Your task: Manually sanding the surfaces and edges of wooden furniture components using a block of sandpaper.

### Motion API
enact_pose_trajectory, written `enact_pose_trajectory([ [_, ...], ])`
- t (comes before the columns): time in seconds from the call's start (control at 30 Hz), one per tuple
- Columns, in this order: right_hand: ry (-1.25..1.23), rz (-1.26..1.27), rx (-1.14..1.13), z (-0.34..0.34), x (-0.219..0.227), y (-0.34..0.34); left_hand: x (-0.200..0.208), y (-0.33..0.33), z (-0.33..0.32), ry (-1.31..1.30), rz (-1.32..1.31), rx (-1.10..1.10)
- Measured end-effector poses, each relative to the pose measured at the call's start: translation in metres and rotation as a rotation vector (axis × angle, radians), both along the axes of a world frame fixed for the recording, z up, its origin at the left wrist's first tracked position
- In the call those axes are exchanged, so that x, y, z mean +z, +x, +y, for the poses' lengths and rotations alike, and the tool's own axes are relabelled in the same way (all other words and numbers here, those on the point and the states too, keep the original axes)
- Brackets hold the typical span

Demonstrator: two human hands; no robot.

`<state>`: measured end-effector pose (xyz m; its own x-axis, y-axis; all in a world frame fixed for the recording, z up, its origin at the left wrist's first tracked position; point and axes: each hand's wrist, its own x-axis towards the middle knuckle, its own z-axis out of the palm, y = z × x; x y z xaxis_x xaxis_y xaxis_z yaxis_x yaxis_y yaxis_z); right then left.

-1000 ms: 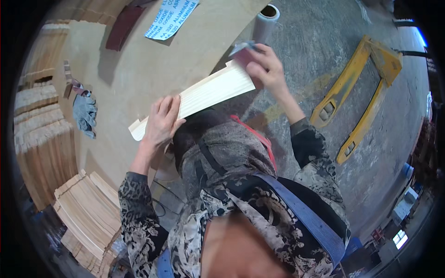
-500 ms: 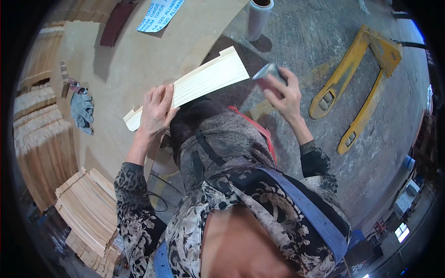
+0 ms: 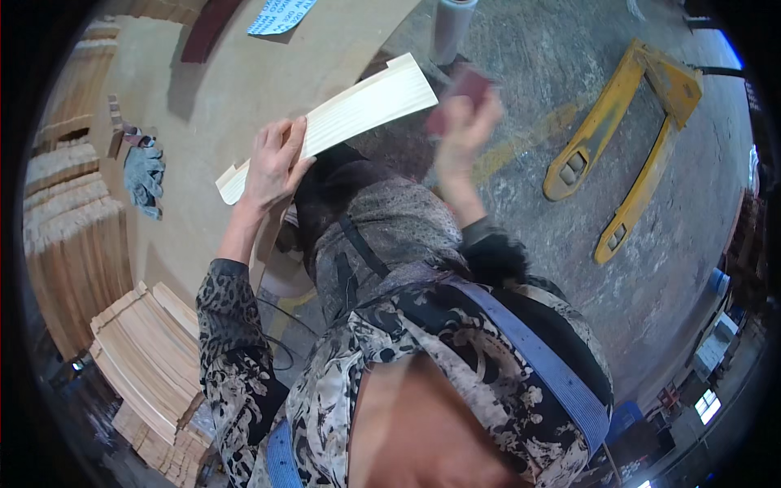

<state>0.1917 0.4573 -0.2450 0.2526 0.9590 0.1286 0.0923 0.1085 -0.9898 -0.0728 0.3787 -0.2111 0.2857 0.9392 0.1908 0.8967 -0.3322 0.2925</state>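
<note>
My left hand (image 3: 275,163) is closed around a pale wooden board (image 3: 370,104), thumb on the near edge and fingers over the top, close to its left end. The board slants up to the right over my lap and has notched ends. Just past its right end, my right hand (image 3: 470,134) grips a piece of reddish-brown sandpaper (image 3: 469,85). Motion smears the hand and the sheet, and a small gap seems to separate them from the board.
On the work table (image 3: 220,122) lie a dark red sanding strip (image 3: 207,31), a blue-and-white printed sheet (image 3: 278,16) and a grey glove (image 3: 144,180). Stacked wooden pieces (image 3: 77,252) and more boards (image 3: 146,350) stand left. A wrapped roll (image 3: 452,31) and yellow pallet jack (image 3: 598,122) are right.
My right hand has swung left and up toward the board's right end, turning the sandpaper so its reddish face shows. The board's right end has risen slightly; my left hand keeps its hold.
</note>
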Motion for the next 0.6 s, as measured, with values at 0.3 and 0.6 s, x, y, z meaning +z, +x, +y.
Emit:
enact_pose_trajectory([
  [0.3,-0.089,0.005,0.019,-0.040,-0.006,-0.001,-0.002,-0.001,-0.006,0.023,0.001,0.021],
  [0.6,-0.034,-0.242,0.349,-0.087,-0.077,-0.036,-0.009,-0.001,-0.001,0.058,-0.032,0.023],
])
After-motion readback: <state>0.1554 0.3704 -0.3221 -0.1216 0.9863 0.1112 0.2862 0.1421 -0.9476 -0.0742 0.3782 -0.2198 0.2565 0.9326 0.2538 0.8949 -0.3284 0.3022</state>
